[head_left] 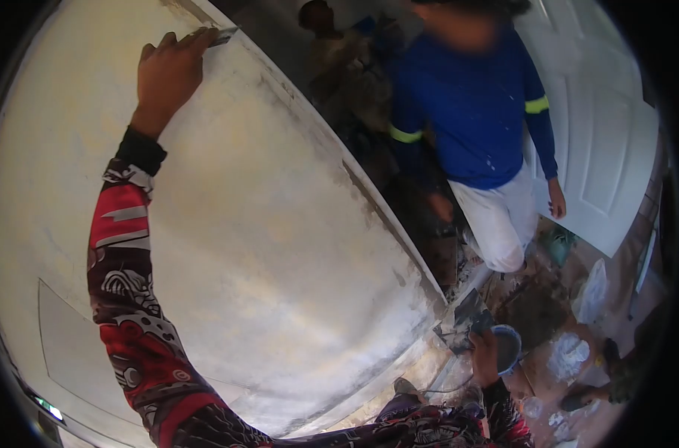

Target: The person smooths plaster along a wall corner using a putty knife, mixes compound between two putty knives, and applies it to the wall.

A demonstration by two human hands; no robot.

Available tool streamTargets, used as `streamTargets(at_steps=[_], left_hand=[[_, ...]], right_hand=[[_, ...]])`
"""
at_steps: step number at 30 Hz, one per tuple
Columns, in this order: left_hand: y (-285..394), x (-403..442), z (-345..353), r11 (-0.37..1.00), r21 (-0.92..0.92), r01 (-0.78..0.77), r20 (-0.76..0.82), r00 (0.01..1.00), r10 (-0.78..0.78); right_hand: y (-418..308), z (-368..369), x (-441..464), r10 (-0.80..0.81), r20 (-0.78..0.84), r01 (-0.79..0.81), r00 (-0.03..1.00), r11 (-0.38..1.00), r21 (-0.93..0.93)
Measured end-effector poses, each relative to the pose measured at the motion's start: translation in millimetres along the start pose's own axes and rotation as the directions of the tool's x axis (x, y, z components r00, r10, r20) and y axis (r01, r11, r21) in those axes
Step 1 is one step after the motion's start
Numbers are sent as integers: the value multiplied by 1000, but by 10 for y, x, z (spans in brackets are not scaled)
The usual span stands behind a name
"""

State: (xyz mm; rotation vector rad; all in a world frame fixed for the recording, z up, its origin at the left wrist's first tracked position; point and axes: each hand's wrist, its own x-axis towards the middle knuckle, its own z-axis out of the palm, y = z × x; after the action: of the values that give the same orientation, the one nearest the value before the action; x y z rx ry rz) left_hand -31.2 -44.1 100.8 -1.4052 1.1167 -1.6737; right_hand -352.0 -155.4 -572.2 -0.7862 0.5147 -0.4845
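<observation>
My left hand [169, 75] is raised at the upper left, its fingers closed on a flat metal scraper [223, 36] that touches the wall near its top edge. The wall [279, 224] is pale with yellowish patches and worn, dark marks along its edge. Low on the right, my right hand [485, 357] holds a flat plate [462, 321] smeared with grey material. Just beside that hand is a round bucket [508, 349] with a pale rim.
A person in a blue shirt [474, 112] stands beyond the wall edge, near a white panelled door [593, 142]. Another person [339, 60] is in the dark behind. Plastic bags [568, 355] litter the floor. A co-worker's leg shows at lower right.
</observation>
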Motion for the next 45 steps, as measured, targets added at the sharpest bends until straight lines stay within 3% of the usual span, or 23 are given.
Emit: streamTargets(at_steps=[3, 6, 9, 17, 21, 25, 28, 39, 45], left_hand=[[175, 56, 172, 991, 102, 87, -86, 993, -79], [374, 30, 253, 983, 128, 129, 119, 982, -144], [613, -50, 164, 988, 108, 111, 120, 985, -124], [1234, -370, 125, 988, -65, -141, 113, 983, 148], [1328, -574, -16, 964, -169, -205, 192, 953, 236], [1205, -687, -124, 921, -331, -203, 291, 907, 304], [912, -484, -2, 934, -215, -286, 64, 950, 306], [648, -448, 305, 927, -18, -374, 142, 917, 373], [472, -597, -184, 919, -93, -382, 267, 880, 393]], right_hand=[[30, -15, -11, 10, -1, -10, 1000, 999, 45], [104, -71, -15, 29, -15, -29, 999, 999, 29], [163, -124, 0, 42, -34, -42, 999, 999, 18], [206, -194, 69, 28, 8, -28, 1000, 1000, 7], [250, -235, 109, 24, -8, -24, 1000, 1000, -9], [341, -309, 190, 57, -57, -58, 997, 998, -20], [352, -303, 180, 44, -61, -47, 997, 998, -39], [328, -236, 140, 81, -55, -83, 995, 995, -51], [249, -192, 116, 122, -35, -123, 992, 991, -51]])
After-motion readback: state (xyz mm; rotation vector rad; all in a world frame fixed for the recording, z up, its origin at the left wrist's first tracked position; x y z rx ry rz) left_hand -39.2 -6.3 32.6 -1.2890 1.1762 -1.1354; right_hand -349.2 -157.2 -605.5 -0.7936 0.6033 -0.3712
